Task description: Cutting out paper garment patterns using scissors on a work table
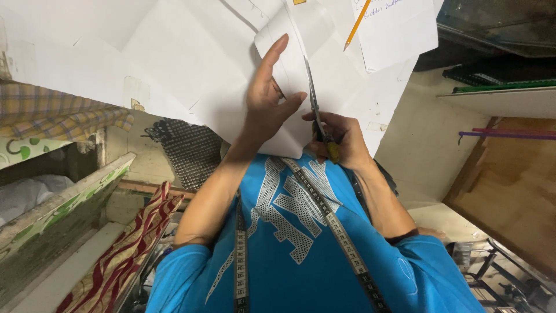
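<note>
L edge: checked cloth [55, 113], yellow/purple plaid, draped over a shelf edge. Below it: red-and-cream striped fabric [124, 249], hanging near the person's L elbow.
Ctr-L: dark mesh piece [185, 148], just beside the L forearm.
Ctr: left hand [267, 98], fingers straight and flat, thumb spread out; presses on white paper sheet [284, 40], grips nothing. Sheet lies on top of other large white sheets on the table [174, 52], directly ahead of the chest.
Ctr-R: scissors [315, 107], blades pointing away from the body, set into the sheet just R of the L thumb. right hand [341, 139] closed round the yellow handles; blade opening too narrow to judge.
Lower ctr: measuring tape [341, 237] slung round the neck, over blue shirt.
Upper R: orange pencil [357, 24] on a written-on sheet.
R edge: wooden board [509, 185].
</note>
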